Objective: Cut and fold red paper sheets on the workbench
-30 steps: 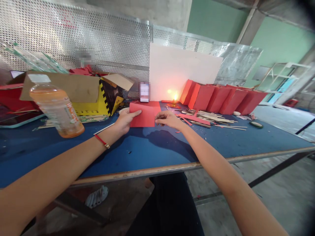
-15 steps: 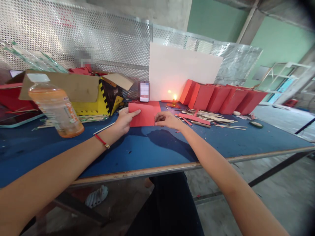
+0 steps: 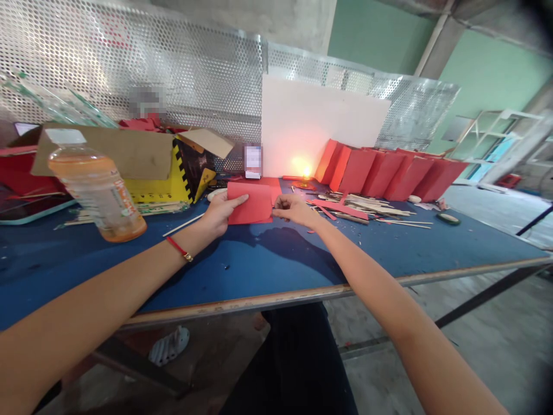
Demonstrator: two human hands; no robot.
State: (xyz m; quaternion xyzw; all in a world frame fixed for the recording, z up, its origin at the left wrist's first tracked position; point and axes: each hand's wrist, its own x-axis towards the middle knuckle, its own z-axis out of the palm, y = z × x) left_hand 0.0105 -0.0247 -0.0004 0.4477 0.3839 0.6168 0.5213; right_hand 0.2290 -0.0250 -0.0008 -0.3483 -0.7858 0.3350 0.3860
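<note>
My left hand [image 3: 219,213] grips a folded piece of red paper [image 3: 249,204] by its left side, the thumb lying flat across its face. At the paper's right edge, the fingers of my right hand [image 3: 292,210] are pinched together near the lower corner. The paper is held up just above the blue tabletop [image 3: 242,265], and its layers part slightly along the lower right. Behind it lies more red paper [image 3: 275,184]. A small lit flame [image 3: 306,172] burns beyond my right hand.
Red paper bags [image 3: 375,173] stand in a row at the back right. Thin wooden sticks [image 3: 371,206] and paper strips lie before them. To the left are a drink bottle [image 3: 97,187] and an open carton [image 3: 155,184]. A phone [image 3: 253,161] leans at the back.
The red paper has shifted slightly, and its layers show apart at the lower right edge. My right hand has moved a little to the right. The flame's glow looks larger.
</note>
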